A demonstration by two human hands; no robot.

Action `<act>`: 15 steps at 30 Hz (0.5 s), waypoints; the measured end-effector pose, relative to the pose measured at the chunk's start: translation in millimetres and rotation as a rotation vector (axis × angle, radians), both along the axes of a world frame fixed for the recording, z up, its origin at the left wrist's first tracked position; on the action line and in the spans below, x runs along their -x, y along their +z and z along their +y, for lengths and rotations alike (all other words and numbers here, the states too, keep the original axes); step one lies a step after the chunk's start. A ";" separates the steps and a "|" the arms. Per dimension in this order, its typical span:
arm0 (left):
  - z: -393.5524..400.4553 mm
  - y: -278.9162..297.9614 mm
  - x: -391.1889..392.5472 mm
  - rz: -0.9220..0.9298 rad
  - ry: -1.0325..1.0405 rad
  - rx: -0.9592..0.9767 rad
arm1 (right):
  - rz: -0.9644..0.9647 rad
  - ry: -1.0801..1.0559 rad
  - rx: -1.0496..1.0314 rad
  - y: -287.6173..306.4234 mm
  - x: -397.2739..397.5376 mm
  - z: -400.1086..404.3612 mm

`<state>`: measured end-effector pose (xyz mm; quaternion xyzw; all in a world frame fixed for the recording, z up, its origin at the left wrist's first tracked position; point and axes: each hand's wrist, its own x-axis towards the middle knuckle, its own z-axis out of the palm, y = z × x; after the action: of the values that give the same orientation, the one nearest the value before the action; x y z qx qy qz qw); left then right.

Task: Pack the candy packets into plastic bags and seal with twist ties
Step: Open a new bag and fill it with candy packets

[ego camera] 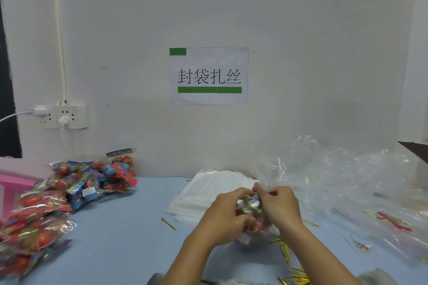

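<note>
A clear plastic bag (269, 170) holding candy packets stands on the blue table between my hands, its loose top flaring upward. My left hand (228, 214) wraps the bag's left side, fingers curled near the neck. My right hand (281, 205) pinches the gathered neck from the right. Red candy (260, 224) shows through the bag between both palms. Whether a twist tie is at the neck is hidden by my fingers. A heap of loose candy packets (76, 184) in red and blue lies at the left.
A stack of flat clear bags (201, 194) lies behind my hands. Gold twist ties (294, 275) are scattered at the front right, one (168, 224) at centre. Crumpled cellophane (352, 176) fills the right side. A pink bin (11, 186) sits far left; a wall socket (62, 116) above.
</note>
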<state>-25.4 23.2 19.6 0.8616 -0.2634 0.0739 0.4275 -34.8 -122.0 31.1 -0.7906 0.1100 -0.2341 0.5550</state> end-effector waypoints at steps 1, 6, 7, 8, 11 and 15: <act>3.4 1.3 -0.4 -0.001 0.025 -0.011 | 0.013 0.015 0.018 0.4 0.5 0.4; 19.6 7.5 -2.7 0.005 0.079 -0.029 | -0.015 0.144 0.027 2.1 6.2 0.2; 22.6 8.6 -3.4 0.014 0.079 -0.026 | -0.010 0.162 0.027 0.3 5.7 -1.2; 25.5 9.8 -4.3 0.017 0.076 -0.025 | -0.015 0.181 0.025 0.1 5.8 -2.1; 32.8 13.1 -6.0 0.033 0.080 -0.045 | -0.098 0.289 0.025 2.5 8.1 -2.5; 34.3 13.0 -3.9 0.049 0.139 -0.048 | -0.082 0.379 0.067 -2.1 6.8 1.2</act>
<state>-21.5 57.5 32.7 0.8893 -0.1942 0.0759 0.4070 -41.6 -120.8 29.0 -0.8049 -0.0716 -0.1608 0.5667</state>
